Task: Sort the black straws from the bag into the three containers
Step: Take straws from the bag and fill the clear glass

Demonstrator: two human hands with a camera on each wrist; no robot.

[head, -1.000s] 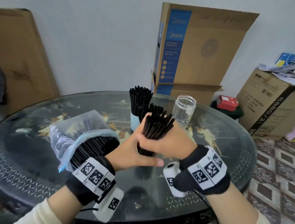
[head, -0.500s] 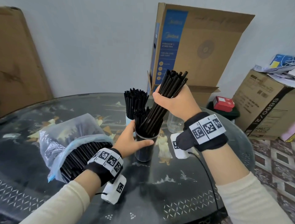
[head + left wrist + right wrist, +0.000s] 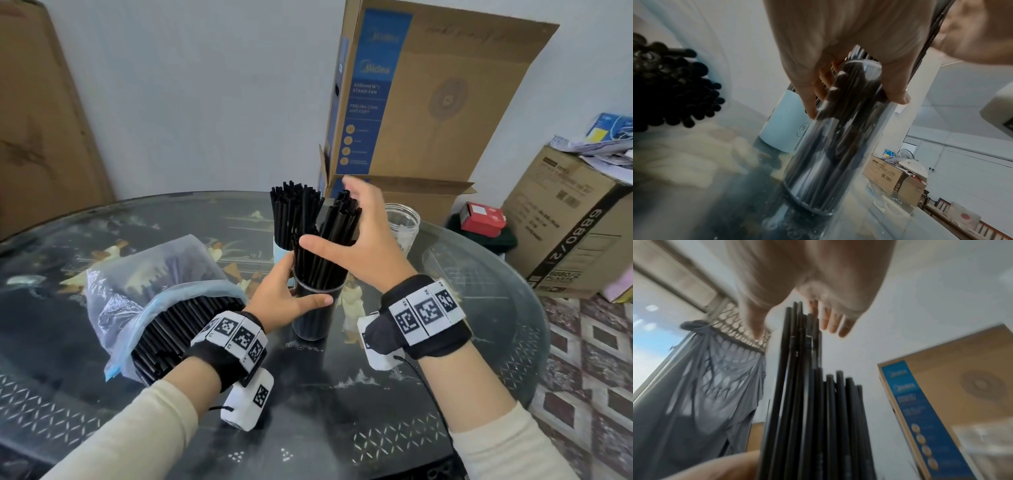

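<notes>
The left hand [image 3: 286, 298] wraps thumb and fingers round the upper wall of a tall clear plastic cylinder [image 3: 313, 317] that stands upright on the dark glass tabletop [image 3: 394, 428], packed with black straws [image 3: 329, 246] leaning a little to the right. In the left wrist view the fingers [image 3: 807, 97] curl just under its rim. The right hand [image 3: 363, 245] hovers at the straw tops with fingers spread wide and thumb out, holding nothing; whether the fingertips touch the tops is blurred in the wrist view.

Just behind stands a pale blue cup [image 3: 279, 246], also full of upright black straws, its lower part hidden by the left hand. Behind the right hand a clear ribbed jar [image 3: 406, 226] shows only in part. To the left lies a translucent plastic bag [image 3: 150, 284] on its side, its mouth full of straw ends toward the near edge.

Past the tabletop leans a tall cardboard box [image 3: 428, 102] with a blue panel reading "Midea", "STAND FAN" and "FEELING COOL AND COSY"; smaller print is unreadable. A brown carton [image 3: 575, 233] at right bears "6880/2" sideways, beside a small red box [image 3: 483, 219].
</notes>
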